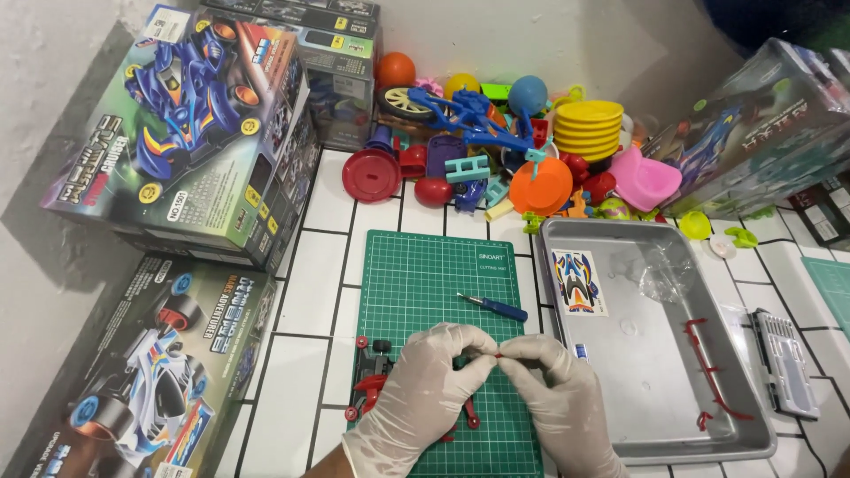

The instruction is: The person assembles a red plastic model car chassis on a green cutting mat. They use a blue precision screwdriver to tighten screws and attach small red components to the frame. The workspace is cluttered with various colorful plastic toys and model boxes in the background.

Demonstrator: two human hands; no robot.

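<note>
Hands up front, both gloved white: left hand (423,382) and right hand (553,389) pinched together on tiny red part (498,356) over green cutting mat (443,283). Red toy car chassis (372,385) under left wrist. Blue-handled knife (492,307) further up mat. Metal tray (637,354) right, sticker sheet (578,281) inside. Car-kit box (142,372) lower left on worktop, another box (199,124) behind it. Plastic toy pile (505,142) at back.

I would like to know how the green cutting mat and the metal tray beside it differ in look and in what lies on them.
The green cutting mat is flat, matte and gridded; the metal tray is shiny with raised walls. The mat bears a blue-handled tool and a red toy chassis; the tray holds a sticker sheet, a red plastic frame and clear wrap. Both are rectangular and lie on the white tiled surface.
</note>
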